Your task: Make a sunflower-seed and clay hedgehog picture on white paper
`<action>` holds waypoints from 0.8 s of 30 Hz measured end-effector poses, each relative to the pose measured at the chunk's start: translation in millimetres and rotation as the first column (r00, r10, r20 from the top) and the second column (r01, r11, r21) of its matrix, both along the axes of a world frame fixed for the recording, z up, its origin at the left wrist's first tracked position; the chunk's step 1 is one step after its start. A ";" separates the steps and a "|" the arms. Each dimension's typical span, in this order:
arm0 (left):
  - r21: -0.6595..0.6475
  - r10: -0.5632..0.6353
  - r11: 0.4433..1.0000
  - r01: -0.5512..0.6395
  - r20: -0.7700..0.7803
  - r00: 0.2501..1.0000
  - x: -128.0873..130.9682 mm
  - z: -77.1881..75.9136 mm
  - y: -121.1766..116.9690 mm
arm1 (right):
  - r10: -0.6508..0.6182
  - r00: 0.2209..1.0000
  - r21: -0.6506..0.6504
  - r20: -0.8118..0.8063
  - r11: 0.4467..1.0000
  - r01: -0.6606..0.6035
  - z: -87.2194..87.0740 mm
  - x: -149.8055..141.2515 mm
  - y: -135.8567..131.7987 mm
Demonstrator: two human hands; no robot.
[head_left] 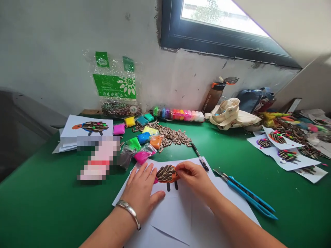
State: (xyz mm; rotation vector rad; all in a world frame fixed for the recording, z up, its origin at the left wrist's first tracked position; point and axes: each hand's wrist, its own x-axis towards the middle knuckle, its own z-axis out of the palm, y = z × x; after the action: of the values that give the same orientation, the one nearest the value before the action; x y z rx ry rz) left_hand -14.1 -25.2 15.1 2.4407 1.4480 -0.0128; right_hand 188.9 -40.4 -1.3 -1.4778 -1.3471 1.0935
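right grip [196, 178] touches orange figure [166, 174], dark-legged, seed-backed.

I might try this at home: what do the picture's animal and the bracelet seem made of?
Animal: dull, closely set dark seeds with pale edges, over smooth, matte orange material, probably clay. Bracelet: likely silver-coloured metal, polished, judging by its bright glints.

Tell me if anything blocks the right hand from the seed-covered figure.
Nothing visible does: the right hand is at the orange end of the seed-covered figure; the left hand lies by the pink end.
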 end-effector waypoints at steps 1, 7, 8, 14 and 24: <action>0.002 0.000 1.000 0.000 0.004 1.000 0.0 -0.6 0.5 | -0.003 1.000 -0.006 -0.016 1.000 0.003 -1.6 -1.6 0.2; 0.006 0.007 1.000 -0.007 0.012 1.000 0.1 -2.3 1.6 | -0.004 1.000 0.017 0.020 1.000 0.004 -6.1 -5.4 -2.1; 0.005 0.008 1.000 -0.008 0.014 1.000 0.2 -2.1 1.5 | -0.006 0.998 0.026 0.056 1.000 0.005 -5.8 -5.5 -2.5; -0.002 0.004 1.000 -0.004 0.014 1.000 -0.2 -0.7 0.2 | -0.019 0.962 0.106 0.271 0.994 -0.010 0.8 -7.6 -3.5; -0.022 0.013 1.000 -0.013 -0.026 1.000 1.3 0.8 0.5 | -0.080 0.864 0.214 0.498 0.976 -0.033 -3.4 -12.6 -6.2</action>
State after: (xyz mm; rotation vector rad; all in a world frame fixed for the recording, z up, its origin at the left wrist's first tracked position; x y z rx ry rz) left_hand -12.8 -24.7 15.9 2.4220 1.4665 -0.0580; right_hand 176.3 -46.6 -4.8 -1.6744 -1.7364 0.5258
